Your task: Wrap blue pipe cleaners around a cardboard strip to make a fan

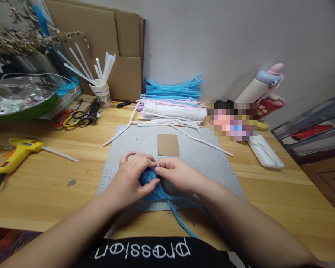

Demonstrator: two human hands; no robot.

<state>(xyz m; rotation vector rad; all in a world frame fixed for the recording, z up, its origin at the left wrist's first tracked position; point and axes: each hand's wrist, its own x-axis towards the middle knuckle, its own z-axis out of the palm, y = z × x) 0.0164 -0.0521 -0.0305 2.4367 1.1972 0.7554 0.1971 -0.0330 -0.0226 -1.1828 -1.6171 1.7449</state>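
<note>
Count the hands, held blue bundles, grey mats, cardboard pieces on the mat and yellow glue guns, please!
Hands: 2 (left hand, right hand)
Held blue bundle: 1
Grey mat: 1
Cardboard piece on mat: 1
Yellow glue gun: 1
Total: 6

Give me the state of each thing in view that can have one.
Blue bundle: gathered, strands trailing loose
Left hand: curled around blue bundle
Right hand: pinching its far edge
White stems: mostly bundled, some loose
Cup: upright, holding sticks
Glue gun: on its side, stick protruding
Cardboard piece: flat on mat
Scissors: lying down, blades unclear
</note>
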